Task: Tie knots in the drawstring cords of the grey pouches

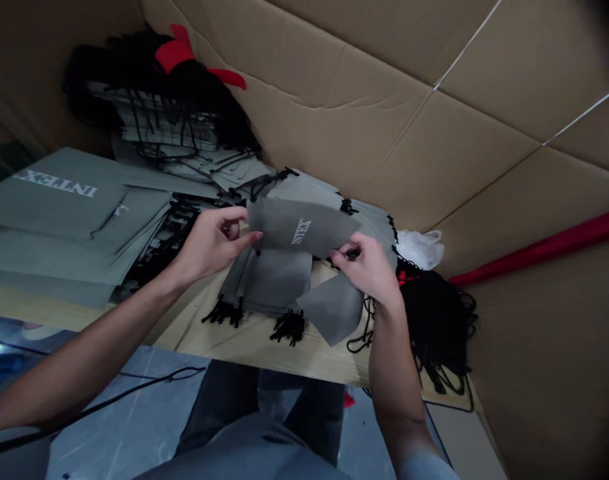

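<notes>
A small grey drawstring pouch printed with INTEX is stretched between my hands above the table. My left hand pinches its left end between thumb and fingers. At the other end, my right hand grips the lower right corner, its fingertips partly hidden. Directly below lies a stack of grey pouches with black cord ends sticking out toward me. Beside that stack, under my right wrist, a loose grey pouch lies at an angle, with black cord near it.
Large grey INTEX bags are piled on the left. Behind them sits a heap of black cords with a red strap. A black cord bundle and a white plastic bag are on the right. Cardboard walls enclose the table.
</notes>
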The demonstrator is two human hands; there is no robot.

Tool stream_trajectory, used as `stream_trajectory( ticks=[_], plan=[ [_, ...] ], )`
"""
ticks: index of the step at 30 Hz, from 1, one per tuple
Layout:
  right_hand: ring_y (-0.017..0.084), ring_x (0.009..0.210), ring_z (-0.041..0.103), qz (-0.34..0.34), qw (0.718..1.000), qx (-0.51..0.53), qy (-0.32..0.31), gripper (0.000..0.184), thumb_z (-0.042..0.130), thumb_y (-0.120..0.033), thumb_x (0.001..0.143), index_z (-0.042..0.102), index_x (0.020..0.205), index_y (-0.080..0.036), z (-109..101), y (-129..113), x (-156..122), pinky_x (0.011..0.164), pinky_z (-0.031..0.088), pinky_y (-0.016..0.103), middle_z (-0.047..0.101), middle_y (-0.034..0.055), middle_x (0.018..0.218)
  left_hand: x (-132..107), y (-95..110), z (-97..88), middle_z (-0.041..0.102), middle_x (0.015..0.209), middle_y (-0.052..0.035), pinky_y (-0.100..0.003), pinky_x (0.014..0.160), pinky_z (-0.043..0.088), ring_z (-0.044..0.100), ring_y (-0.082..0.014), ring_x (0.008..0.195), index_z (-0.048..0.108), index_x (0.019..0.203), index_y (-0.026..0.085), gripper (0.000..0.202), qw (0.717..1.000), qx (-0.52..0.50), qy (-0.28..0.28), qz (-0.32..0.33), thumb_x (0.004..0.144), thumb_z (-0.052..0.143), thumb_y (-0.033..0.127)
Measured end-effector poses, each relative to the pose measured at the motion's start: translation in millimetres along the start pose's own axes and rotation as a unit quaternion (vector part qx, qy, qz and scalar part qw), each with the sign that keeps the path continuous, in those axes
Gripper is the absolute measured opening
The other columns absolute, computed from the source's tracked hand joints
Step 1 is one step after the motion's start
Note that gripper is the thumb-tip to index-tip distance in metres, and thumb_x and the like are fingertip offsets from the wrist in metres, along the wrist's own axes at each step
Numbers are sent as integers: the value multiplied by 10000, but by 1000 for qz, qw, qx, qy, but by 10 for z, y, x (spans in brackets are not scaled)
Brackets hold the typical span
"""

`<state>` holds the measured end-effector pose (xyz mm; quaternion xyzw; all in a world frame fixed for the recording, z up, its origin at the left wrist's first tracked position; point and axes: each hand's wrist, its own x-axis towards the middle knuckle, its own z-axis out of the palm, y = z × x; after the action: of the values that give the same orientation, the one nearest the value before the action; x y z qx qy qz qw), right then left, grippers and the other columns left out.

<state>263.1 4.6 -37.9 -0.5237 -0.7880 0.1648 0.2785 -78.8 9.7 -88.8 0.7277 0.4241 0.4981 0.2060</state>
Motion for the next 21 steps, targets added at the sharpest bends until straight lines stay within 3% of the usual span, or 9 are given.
stream_trajectory(
  ticks=[1,3,5,6,10,14,18,21],
  plan=[
    [185,760,712,-10,1000,-12,5,132,678,-266,970,786,1005,-198,4,25,-26,689,494,273,819,27,868,-33,11,-33,717,780,8,-249,590,480,615,-122,649,774,924,203,267,1000,9,4,28,1069,832,419],
    [205,854,755,-30,998,-47,5,210,650,-180,956,813,1086,-200,13,89,-76,759,523,280,840,40,946,-101,4,-90,876,1107,-59,-291,835,657,808,-179,945,875,1068,231,192,996,25,-16,83,1123,748,364],
    [224,912,765,-44,994,-96,-8,268,627,-103,956,834,1094,-203,56,170,-106,830,528,305,852,61,985,-169,-76,-111,893,1349,-64,-338,1105,691,851,-212,1223,918,1188,277,258,990,41,-58,125,1161,663,311],
    [234,933,763,-47,991,-123,-20,287,616,-72,964,841,1088,-201,94,211,-113,851,524,318,859,77,1003,-201,-149,-104,889,1398,-59,-337,1154,688,853,-212,1270,925,1217,288,293,986,50,-80,139,1169,636,294],
    [258,1113,764,-51,967,-226,-103,277,639,-10,1008,835,1068,-197,321,291,-95,887,550,334,869,110,1116,-300,-565,-3,884,1451,-86,-337,1116,721,872,-224,1254,926,1282,267,364,971,92,-149,165,1164,582,275],
    [267,1231,781,-49,935,-298,-188,57,765,-206,1138,811,1152,-175,530,184,-78,1028,672,434,829,76,1219,-329,-872,65,895,1413,-96,-414,1172,713,856,-258,1281,933,1255,281,405,955,127,-210,166,1146,543,290],
    [303,1332,781,-27,918,-325,-225,259,813,-325,1152,790,1362,-176,661,52,-129,1132,695,528,799,113,1407,-343,-912,64,882,1436,-81,-495,1255,665,799,-301,1366,928,1262,297,413,945,154,-253,139,1071,569,226],
    [316,1327,791,25,914,-331,-233,400,813,-369,1157,737,1503,-184,676,69,-153,1136,703,555,777,131,1477,-396,-872,75,848,1489,-83,-558,1326,605,737,-342,1456,917,1278,290,421,948,175,-249,93,1013,604,195]
  ],
)
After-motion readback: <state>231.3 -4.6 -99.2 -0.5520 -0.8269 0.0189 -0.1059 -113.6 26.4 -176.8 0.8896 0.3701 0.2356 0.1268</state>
